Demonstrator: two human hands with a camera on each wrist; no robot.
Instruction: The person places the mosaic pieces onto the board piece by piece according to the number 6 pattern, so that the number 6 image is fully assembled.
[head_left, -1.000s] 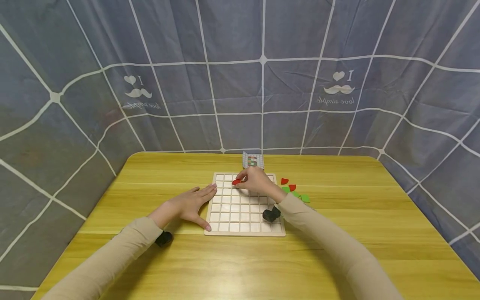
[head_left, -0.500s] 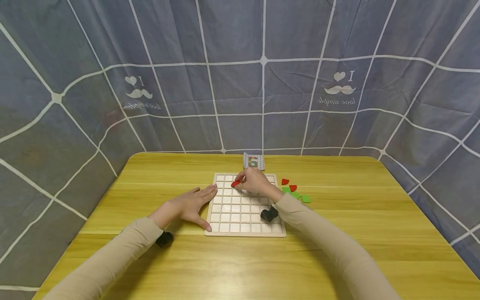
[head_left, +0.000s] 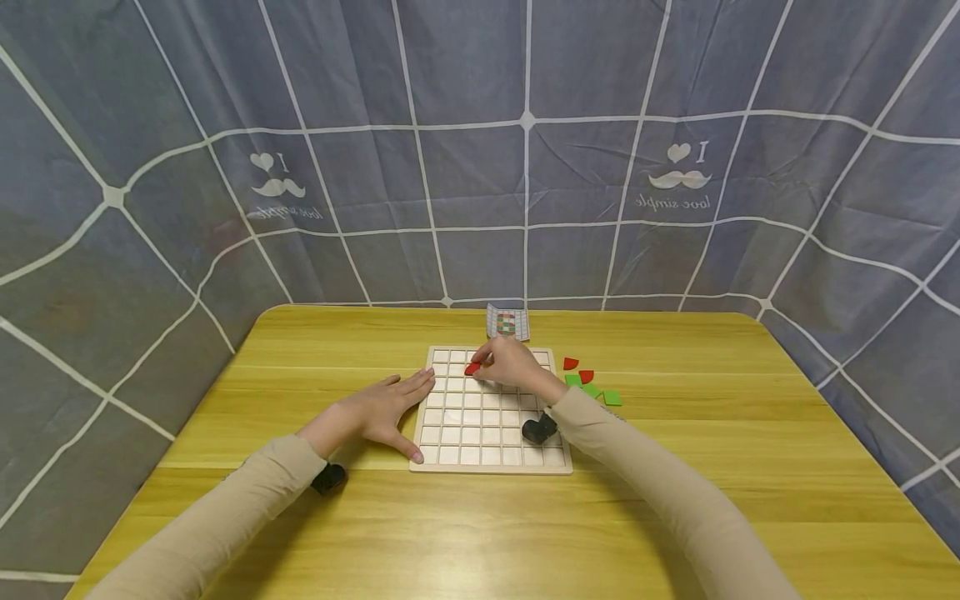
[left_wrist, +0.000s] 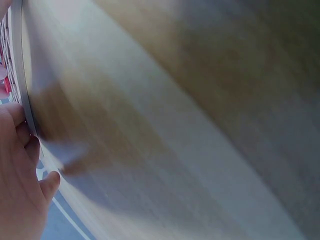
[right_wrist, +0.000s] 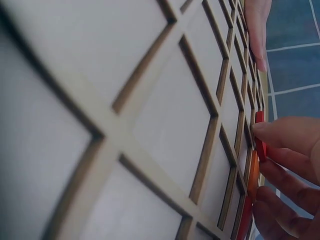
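A pale wooden board (head_left: 491, 469) with a raised grid lies on the table. My left hand (head_left: 386, 408) rests at its left edge with fingers spread and the thumb near the front left corner. Over the board's far rows, my right hand (head_left: 513, 362) pinches a small red tile (head_left: 472, 368) between thumb and fingers. In the right wrist view that red tile (right_wrist: 259, 142) stands on edge against the grid. Beside it, under the fingers, sit an orange tile (right_wrist: 253, 175) and another red tile (right_wrist: 244, 220); the hand hides both in the head view.
Right of the board lie red quarter-round tiles (head_left: 571, 363) and several green tiles (head_left: 611, 397). A folded pattern card (head_left: 507, 322) stands behind the board. The wooden table (head_left: 480, 533) ends at a grey curtain (head_left: 480, 167) with white lines.
The red tile has turned in the right hand's fingers and shifted slightly toward the front of the board. My left hand keeps its place at the left edge.
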